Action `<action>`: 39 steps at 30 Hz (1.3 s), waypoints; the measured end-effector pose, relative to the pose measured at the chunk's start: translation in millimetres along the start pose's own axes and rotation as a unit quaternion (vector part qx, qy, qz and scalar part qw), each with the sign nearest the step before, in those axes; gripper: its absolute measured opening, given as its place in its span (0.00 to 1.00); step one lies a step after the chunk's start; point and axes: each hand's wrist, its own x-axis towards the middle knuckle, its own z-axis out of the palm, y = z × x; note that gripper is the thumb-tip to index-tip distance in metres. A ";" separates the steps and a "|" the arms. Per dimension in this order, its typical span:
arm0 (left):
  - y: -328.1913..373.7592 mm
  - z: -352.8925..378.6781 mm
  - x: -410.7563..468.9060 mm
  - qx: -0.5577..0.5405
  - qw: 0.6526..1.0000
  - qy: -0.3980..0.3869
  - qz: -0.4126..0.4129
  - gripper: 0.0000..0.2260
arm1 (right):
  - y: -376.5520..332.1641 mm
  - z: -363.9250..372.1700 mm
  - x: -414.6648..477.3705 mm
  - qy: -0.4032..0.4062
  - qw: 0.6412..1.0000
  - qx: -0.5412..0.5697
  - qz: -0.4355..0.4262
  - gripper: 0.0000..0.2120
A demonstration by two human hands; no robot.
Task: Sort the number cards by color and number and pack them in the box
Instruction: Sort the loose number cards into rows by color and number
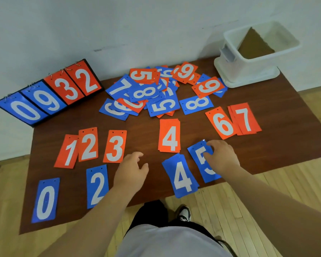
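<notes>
Currently R hand (222, 157) pinches blue 5 card (202, 164), lower right — L hand (131, 172) hovers mid-frame, fingers loosely curled.

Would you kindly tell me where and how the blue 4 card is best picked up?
The blue 4 card lies flat on the table, leaving little to grab from above. Its near short end seems to reach just past the table's near edge, so come from the near side and pinch that end, thumb on top, fingers beneath.
</notes>
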 end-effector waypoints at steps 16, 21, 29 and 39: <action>21.8 -62.9 178.6 0.251 0.961 0.007 0.114 0.32 | -115.8 -12.6 131.5 -0.012 0.986 -0.166 0.000 0.31; 45.7 -39.5 222.6 0.292 0.933 -0.028 0.209 0.32 | -113.9 -7.9 170.1 -0.022 0.970 -0.243 0.005 0.31; 28.9 -37.8 231.5 0.345 0.900 -0.095 0.250 0.29 | -112.1 -11.1 171.8 -0.075 0.934 -0.343 -0.064 0.29; 60.0 -23.5 249.4 0.263 0.944 -0.023 0.198 0.29 | -125.6 -49.1 213.8 -0.099 0.910 -0.376 -0.143 0.21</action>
